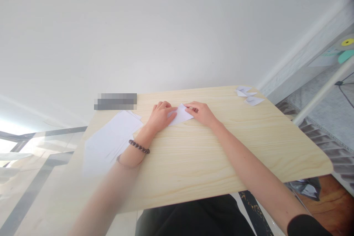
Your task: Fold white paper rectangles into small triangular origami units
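A small white folded sheet of paper (pixel 181 115) lies on the light wooden table (pixel 210 155) near its far edge. My left hand (pixel 161 115), with a dark bead bracelet on the wrist, presses down on the paper's left side with curled fingers. My right hand (pixel 201 112) pinches the paper's upper right edge with its fingertips. Both hands touch the same sheet.
A stack of white paper sheets (pixel 110 138) lies at the table's left. Several small folded paper pieces (pixel 248 95) sit at the far right corner. A white wall rises behind the table. A white pole (pixel 323 90) and a grey rug are at the right.
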A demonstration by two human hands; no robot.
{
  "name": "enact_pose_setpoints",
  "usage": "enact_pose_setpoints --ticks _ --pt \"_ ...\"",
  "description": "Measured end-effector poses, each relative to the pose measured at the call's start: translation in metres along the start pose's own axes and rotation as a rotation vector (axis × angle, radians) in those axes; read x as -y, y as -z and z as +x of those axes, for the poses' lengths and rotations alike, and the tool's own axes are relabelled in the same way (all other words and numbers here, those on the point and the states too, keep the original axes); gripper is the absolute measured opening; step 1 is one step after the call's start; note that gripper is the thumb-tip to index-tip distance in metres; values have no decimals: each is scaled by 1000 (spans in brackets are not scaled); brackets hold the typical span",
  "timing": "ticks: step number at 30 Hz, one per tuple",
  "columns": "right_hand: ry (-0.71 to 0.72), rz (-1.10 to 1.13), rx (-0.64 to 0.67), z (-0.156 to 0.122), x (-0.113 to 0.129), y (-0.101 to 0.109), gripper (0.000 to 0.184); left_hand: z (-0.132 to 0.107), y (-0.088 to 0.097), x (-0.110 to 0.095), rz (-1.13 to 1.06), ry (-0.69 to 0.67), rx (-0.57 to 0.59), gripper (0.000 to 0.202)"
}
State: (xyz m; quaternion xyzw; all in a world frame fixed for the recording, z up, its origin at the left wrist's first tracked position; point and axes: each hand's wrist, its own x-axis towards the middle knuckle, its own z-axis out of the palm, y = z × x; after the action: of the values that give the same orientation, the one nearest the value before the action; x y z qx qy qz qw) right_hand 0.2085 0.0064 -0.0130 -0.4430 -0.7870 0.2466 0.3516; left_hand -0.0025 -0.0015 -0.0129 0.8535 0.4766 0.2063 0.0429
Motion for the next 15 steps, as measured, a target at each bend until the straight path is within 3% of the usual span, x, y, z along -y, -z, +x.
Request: enact_pose_setpoints --ticks 9,15 --pt "119 -76 193 -1 2 7 31 1 0 -1 14 3 -10 36" --pt "131 -60 212 -1 2 9 30 1 3 -1 27 -10 12 34"
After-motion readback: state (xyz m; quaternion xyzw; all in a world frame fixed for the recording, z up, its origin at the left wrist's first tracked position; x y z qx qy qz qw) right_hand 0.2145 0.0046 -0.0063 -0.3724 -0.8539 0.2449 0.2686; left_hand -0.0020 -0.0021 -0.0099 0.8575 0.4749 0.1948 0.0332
